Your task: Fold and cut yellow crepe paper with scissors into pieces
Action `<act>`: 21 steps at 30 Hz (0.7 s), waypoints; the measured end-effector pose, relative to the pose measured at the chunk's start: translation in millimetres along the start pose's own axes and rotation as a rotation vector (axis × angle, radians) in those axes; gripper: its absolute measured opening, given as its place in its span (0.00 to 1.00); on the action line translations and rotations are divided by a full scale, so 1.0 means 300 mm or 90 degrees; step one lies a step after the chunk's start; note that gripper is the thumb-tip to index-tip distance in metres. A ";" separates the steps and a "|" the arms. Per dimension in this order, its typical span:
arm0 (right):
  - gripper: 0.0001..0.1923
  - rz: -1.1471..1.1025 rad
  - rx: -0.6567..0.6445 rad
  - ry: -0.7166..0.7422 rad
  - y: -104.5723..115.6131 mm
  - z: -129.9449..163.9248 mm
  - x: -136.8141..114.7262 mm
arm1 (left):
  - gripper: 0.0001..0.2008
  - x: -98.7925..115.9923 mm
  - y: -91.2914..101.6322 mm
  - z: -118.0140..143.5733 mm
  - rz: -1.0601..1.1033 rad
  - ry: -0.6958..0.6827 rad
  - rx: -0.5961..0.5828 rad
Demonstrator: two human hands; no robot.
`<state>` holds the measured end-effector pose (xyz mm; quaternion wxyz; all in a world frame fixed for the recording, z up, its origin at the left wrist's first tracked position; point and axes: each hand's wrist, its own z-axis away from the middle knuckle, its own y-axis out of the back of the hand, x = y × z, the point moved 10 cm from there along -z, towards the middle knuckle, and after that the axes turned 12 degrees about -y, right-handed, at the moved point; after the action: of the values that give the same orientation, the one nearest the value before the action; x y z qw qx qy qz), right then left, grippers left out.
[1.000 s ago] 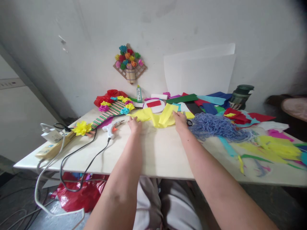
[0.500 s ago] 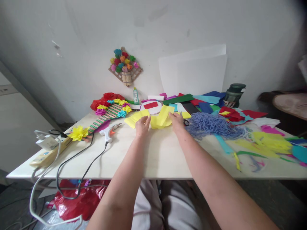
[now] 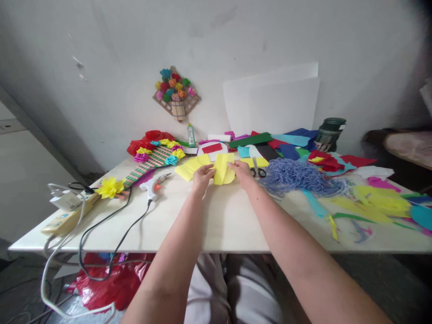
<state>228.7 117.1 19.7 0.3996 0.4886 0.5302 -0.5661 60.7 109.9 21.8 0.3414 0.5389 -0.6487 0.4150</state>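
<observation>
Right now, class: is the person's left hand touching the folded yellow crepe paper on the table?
Touching. The head view shows the left hand with fingertips pinching the edge of the folded yellow crepe paper, no gap between them.

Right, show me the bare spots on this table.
Bare table along the near edge, between the black cord and the blue yarn, below both hands. Crowded: paper scraps at right, back row by the wall.

The hands now sit much closer together, the left hand (image 3: 202, 174) and right hand (image 3: 242, 171) nearly meeting. Between them the yellow paper (image 3: 221, 168) is gathered narrower, and the scissors (image 3: 257, 170) lie uncovered.
</observation>
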 end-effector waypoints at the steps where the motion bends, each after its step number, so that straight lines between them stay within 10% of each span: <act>1: 0.12 -0.015 -0.020 -0.011 -0.008 0.000 0.005 | 0.22 -0.001 0.001 0.001 0.020 0.006 0.003; 10: 0.12 -0.068 -0.115 -0.075 -0.053 0.001 0.036 | 0.23 -0.008 -0.002 -0.001 0.095 0.011 -0.008; 21: 0.16 -0.018 -0.009 -0.047 -0.033 0.039 -0.008 | 0.23 0.003 -0.073 0.023 0.056 0.010 -0.132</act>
<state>218.2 106.7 23.6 0.4144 0.4570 0.5261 -0.5854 82.0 101.6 23.3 0.3820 0.4682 -0.7086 0.3642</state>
